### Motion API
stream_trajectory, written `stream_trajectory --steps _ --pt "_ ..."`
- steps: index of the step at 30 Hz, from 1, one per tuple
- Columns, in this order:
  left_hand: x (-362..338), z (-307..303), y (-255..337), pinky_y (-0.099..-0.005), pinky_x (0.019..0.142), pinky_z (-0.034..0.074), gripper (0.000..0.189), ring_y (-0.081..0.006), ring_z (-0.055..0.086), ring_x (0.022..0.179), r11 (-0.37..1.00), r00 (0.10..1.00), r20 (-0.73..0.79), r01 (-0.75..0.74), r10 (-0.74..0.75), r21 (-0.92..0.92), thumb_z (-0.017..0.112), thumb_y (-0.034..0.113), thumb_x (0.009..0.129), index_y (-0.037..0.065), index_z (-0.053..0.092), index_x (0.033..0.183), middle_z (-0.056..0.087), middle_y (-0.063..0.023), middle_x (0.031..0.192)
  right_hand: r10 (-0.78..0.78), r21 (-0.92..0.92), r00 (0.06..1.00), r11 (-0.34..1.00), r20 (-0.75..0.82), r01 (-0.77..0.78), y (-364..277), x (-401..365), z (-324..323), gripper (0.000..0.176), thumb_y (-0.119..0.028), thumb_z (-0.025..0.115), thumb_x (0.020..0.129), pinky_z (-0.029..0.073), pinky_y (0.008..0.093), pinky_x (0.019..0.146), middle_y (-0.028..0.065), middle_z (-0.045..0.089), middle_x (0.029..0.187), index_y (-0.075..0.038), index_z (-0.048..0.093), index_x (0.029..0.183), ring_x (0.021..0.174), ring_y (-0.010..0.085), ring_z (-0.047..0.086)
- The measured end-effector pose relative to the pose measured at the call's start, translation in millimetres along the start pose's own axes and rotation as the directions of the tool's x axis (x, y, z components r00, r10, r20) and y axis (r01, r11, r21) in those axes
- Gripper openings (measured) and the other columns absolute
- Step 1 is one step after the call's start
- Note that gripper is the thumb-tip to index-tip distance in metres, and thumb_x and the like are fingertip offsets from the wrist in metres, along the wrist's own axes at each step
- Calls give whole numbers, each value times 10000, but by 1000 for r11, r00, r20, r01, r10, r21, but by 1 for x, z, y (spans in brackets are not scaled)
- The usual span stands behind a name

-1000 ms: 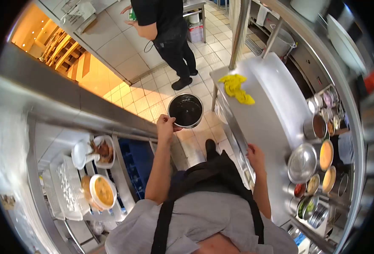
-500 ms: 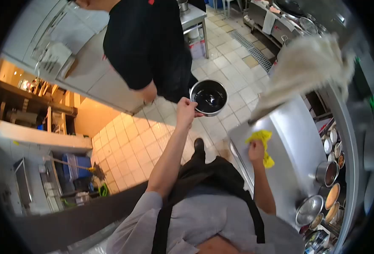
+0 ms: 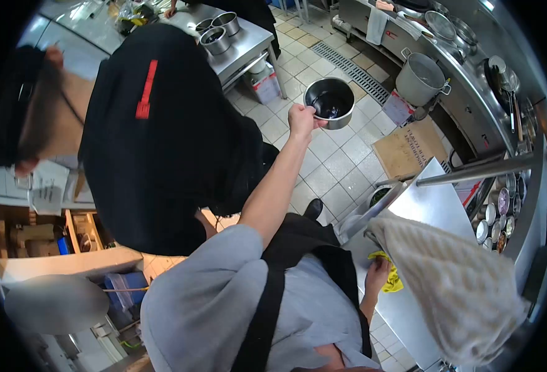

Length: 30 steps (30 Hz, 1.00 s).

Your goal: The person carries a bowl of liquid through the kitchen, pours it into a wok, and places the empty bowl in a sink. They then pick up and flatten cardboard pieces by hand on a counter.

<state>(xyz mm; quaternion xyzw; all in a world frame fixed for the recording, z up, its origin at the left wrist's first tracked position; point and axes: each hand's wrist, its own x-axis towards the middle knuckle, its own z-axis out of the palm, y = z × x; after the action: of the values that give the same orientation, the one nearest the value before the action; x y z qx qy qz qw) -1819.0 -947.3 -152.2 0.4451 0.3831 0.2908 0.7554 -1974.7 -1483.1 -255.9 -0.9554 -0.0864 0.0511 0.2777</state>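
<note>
My left hand (image 3: 306, 121), closed on the rim, holds a steel pot (image 3: 330, 103) with dark contents out over the tiled floor. On the right, my right hand (image 3: 379, 273) grips a yellow cloth (image 3: 393, 283) at the edge of a steel counter (image 3: 411, 310). A pale towel (image 3: 450, 279) hangs beside that hand and covers part of the counter.
A person in black (image 3: 155, 136) stands close on my left. Several steel pots (image 3: 216, 40) stand on a metal table (image 3: 255, 37). Flattened cardboard (image 3: 410, 149) lies on the floor near a large stockpot (image 3: 420, 77). A metal rail (image 3: 478, 170) crosses at the right.
The view has turned. The held pot is now higher and farther right in the picture, the towel hangs lower, and the person in black fills more of the left side.
</note>
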Motion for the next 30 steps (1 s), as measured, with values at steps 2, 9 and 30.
stream_trajectory --steps 2,9,30 --pt "36 10 3 -358 461 595 94 -312 692 563 1000 1000 -19 10 -10 -5 534 -24 880 -42 459 932 645 -231 818 -22 12 999 1000 -47 23 -4 5 0 256 -89 619 897 499 438 878 215 668 1104 -6 644 1138 1025 361 648" --pt "185 -2 33 -388 532 635 194 -344 701 653 994 994 -111 -25 13 -103 539 -42 875 -98 486 1053 648 -251 925 32 22 993 999 -112 -29 -42 67 10 264 -106 611 918 514 429 844 210 687 1073 -3 641 1159 979 339 668" --pt "409 -211 130 -407 518 639 214 -338 682 607 937 499 -861 -338 99 -88 573 -46 868 -44 409 1005 622 -228 898 369 34 651 854 664 -518 -149 492 125 316 -130 583 933 569 423 707 169 689 958 -12 609 1225 811 295 696"
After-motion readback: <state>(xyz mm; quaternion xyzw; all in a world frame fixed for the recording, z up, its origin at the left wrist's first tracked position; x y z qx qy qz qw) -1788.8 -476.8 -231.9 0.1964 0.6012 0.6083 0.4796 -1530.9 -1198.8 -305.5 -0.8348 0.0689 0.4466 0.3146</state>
